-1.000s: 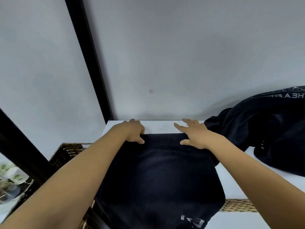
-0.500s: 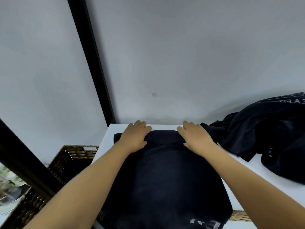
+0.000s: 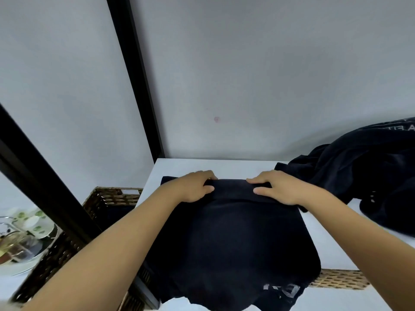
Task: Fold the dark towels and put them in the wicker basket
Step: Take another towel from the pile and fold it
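A dark towel (image 3: 231,241) lies spread on the white table (image 3: 193,168), its near end hanging over the front edge. Its far edge is raised in a fold. My left hand (image 3: 193,187) grips that fold at its left end, fingers curled over it and thumb under. My right hand (image 3: 274,187) grips the same fold at its right end. A pile of other dark towels (image 3: 368,173) lies crumpled at the right of the table. The wicker basket (image 3: 105,198) stands lower, to the left of the table, with dark cloth inside.
A black frame post (image 3: 134,75) rises behind the table's left corner, and another black bar (image 3: 40,182) slants across the left. A glass bowl (image 3: 20,241) with small items sits at far left. A woven mat (image 3: 339,279) shows under the table's front edge.
Both hands went from lying on the towel's far edge to gripping it, and have drawn the edge up and back toward me into a fold.
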Motion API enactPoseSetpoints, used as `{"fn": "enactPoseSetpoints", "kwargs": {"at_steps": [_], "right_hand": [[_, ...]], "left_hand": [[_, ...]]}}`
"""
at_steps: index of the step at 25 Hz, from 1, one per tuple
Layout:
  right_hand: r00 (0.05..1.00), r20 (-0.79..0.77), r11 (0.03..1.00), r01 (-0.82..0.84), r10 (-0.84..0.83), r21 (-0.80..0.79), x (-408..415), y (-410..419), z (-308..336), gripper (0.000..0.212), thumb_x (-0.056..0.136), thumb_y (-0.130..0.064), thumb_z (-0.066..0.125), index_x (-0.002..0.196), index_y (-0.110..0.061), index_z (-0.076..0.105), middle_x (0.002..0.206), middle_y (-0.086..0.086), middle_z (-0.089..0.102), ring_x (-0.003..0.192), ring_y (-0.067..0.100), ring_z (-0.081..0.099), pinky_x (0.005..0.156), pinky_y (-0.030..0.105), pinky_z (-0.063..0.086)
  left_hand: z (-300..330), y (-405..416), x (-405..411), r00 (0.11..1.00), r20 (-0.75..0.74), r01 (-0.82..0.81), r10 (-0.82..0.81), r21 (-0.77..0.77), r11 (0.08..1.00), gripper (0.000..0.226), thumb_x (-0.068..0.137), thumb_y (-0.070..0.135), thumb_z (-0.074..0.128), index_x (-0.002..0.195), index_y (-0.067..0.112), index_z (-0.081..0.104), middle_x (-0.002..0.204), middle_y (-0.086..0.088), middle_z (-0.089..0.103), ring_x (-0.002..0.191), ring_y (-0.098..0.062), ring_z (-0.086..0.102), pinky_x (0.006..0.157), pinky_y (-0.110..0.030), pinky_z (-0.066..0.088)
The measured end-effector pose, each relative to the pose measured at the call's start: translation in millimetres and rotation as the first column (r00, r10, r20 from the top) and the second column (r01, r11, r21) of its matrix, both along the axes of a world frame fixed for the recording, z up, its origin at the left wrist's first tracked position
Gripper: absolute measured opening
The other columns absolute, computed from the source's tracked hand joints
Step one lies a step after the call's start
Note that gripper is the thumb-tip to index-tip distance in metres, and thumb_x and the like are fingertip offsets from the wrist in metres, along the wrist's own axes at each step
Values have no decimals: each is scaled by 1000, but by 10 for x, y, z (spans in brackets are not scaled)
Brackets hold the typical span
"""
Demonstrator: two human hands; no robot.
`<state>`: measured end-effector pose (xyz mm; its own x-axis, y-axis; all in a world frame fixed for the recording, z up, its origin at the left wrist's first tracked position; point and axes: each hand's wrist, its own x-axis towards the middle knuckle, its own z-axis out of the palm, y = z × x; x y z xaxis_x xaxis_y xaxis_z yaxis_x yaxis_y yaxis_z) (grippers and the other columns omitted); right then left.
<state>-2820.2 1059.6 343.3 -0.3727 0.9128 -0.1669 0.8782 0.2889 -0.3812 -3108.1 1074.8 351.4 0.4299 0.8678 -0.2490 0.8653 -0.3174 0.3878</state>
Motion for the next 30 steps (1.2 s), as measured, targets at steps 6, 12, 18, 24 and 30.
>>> {"fn": "enactPoseSetpoints", "kwargs": {"at_steps": [6, 12, 18, 24, 30], "right_hand": [[929, 367, 968, 50, 45, -248, -276, 97, 372, 56, 77, -62, 70, 119, -29, 53, 117, -3, 58, 103, 21, 57, 86, 38, 51], [879, 475, 880, -192, -43, 435, -368, 166, 54, 46, 84, -39, 70, 117, -17, 47, 109, 3, 53, 89, 25, 53, 72, 36, 36], [970, 240, 914, -121, 27, 387, -238, -177, -251, 72, 102, -51, 42, 160, -19, 15, 168, 2, 4, 155, 25, 6, 121, 40, 18], [984, -157, 996, -84, 89, 39, -111, -222, 152, 41, 99, -32, 61, 140, -36, 55, 148, -7, 52, 138, 7, 41, 121, 28, 24], [955, 292, 968, 28, 48, -249, -316, -60, 458, 65, 75, -65, 71, 132, -39, 53, 131, -13, 59, 115, 15, 58, 101, 42, 47]], "left_hand": [[337, 113, 122, 957, -286, -7, -50, -195, 981, 50, 81, 52, 75, 117, 24, 55, 118, 9, 59, 107, -22, 58, 91, -38, 48], [68, 136, 113, 957, -286, 160, -37, 419, 894, 39, 83, 38, 68, 111, 22, 45, 109, 2, 53, 104, -24, 50, 80, -37, 39], [-222, -210, 142, 992, -109, -16, 60, 363, 932, 67, 93, 43, 50, 152, 23, 25, 160, 0, 26, 152, -26, 16, 124, -52, 4], [101, -319, -28, 996, 70, 59, -61, 29, 998, 48, 105, 29, 46, 152, 35, 36, 158, 7, 37, 146, -18, 33, 122, -37, 22], [447, -147, 25, 966, -257, -81, 8, -274, 958, 57, 74, 63, 77, 117, 28, 62, 116, 10, 65, 102, -16, 63, 95, -38, 51]]}}
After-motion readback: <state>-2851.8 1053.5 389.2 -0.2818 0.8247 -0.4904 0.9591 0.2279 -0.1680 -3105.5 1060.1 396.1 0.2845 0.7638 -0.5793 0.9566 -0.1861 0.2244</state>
